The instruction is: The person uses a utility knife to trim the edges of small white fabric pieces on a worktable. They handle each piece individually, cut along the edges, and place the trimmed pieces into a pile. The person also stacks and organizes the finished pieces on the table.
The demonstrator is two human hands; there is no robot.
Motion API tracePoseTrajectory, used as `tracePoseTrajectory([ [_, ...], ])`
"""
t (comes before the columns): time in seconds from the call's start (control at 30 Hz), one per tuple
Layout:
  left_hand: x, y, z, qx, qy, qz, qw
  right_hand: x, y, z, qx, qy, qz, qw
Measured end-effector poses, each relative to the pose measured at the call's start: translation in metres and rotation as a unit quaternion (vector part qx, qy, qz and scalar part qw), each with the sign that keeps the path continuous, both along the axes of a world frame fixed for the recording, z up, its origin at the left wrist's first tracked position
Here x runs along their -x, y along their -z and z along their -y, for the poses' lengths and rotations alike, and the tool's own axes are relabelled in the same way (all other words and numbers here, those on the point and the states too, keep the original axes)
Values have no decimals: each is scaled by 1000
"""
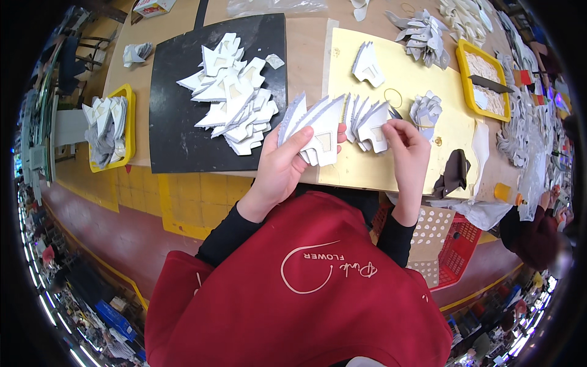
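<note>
My left hand (pixel 282 160) is closed around a fanned stack of white shoe-upper pieces (pixel 319 136), thumb on top. These pieces have jagged grey edges and a beige patch. To the right, a second small fan of similar pieces (pixel 369 126) is spread over the yellow board. My right hand (pixel 408 147) pinches the right edge of that fan between thumb and fingertips. A dark pointed tool (pixel 395 114) shows just beyond those fingers, partly hidden. On the black board, a large heap of white shoe-upper pieces (pixel 235 92) lies left of my hands.
The yellow board (pixel 342 168) carries a single piece (pixel 367 65), a rubber band (pixel 393 97), a banded bundle (pixel 426 111) and a dark cloth (pixel 453 174). Yellow trays stand at left (pixel 130 125) and right (pixel 463 61). A red crate (pixel 455 257) sits below the table.
</note>
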State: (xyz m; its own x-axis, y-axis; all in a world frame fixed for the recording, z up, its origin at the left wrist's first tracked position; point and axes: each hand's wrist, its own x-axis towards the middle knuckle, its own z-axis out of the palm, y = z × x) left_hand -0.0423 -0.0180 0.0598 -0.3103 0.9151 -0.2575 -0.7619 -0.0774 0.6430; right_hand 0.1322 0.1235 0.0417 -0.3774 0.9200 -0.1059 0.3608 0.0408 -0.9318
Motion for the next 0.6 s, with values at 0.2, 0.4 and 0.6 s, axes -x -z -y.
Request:
tracePoseTrajectory([
  [0.2, -7, 1, 0, 37, -3, -50, 998, 13, -15, 18, -109, -67, -4, 992],
  [0.4, -12, 6, 3, 61, -15, -47, 997, 35, -22, 41, -81, -108, -123, 983],
  [0.6, 4, -1, 6, -12, 54, 25, 998, 39, -46, 6, -51, -7, -152, 987],
])
